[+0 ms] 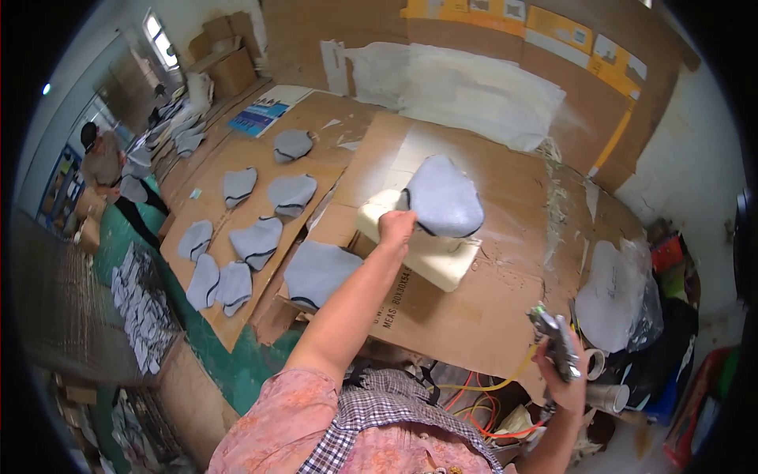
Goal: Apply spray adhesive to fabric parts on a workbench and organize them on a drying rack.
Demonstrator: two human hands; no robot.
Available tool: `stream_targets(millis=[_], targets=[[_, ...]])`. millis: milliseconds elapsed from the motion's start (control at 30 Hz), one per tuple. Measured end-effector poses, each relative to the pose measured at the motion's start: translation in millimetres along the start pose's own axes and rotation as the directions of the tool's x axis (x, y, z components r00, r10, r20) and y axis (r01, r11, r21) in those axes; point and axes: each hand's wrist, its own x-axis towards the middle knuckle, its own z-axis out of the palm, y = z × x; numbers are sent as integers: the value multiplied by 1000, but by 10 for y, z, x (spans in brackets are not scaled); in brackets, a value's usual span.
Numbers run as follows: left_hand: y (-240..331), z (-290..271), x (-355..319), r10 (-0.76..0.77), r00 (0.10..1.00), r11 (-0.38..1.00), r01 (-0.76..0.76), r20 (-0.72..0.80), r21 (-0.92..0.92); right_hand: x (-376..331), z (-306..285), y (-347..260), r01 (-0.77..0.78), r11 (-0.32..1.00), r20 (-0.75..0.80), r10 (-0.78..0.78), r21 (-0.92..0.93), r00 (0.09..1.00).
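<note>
At the far left a person [103,158] stands beside a long counter [170,138] strewn with grey pieces; nearer, a cardboard sheet [237,261] carries rows of the same grey fabric pieces [257,241], each a rounded, lobed shape with a dark edge along one side; another such piece [318,272] lies on the big cardboard-covered counter [505,189]. The left hand [395,227] is closed in a pinch on the edge of a grey piece [444,196], lifting it above a cream foam block [430,253] that lies on that counter; the piece is pale blue-grey, soft and smooth, wider at the top, with a thin black trim along its lower rim. The right hand [562,365] is wrapped tight round a metal spray gun [555,340], held low by the counter's near edge, a yellow hose [505,381] trailing from it; just right sits a tape roll [594,363].
</note>
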Motion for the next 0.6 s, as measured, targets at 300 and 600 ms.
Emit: stream_targets(millis=[300,600], targets=[[-246,324,-271,-70,997,997,71,-20,30,872,1459,983,110,923,148,-58,-369,987],[904,171,-634,104,970,953,-34,219,-301,977,1871,1597,-15,942,154,71,-335,986]])
